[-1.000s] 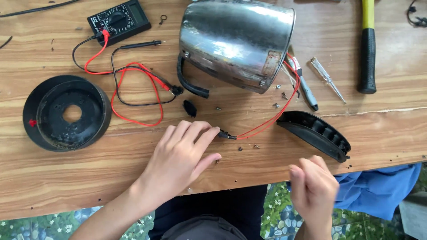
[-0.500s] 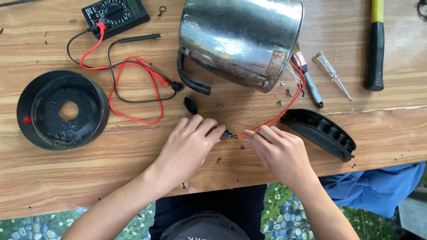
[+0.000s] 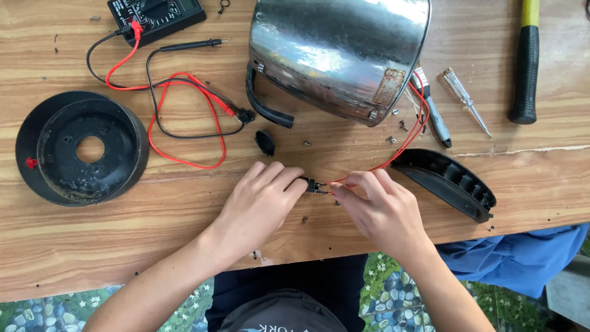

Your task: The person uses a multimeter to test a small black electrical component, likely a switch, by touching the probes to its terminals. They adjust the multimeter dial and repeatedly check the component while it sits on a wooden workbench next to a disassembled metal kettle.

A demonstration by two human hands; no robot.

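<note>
Head view: wooden plank tabletop, scattered with small screws. Left hand and right hand pinching from either side a small black connector on a thin red wire running up to an overturned stainless steel kettle body. Alongside: round black plastic base, curved black handle cover, multimeter with red and black leads, black-gripped hammer.
</note>
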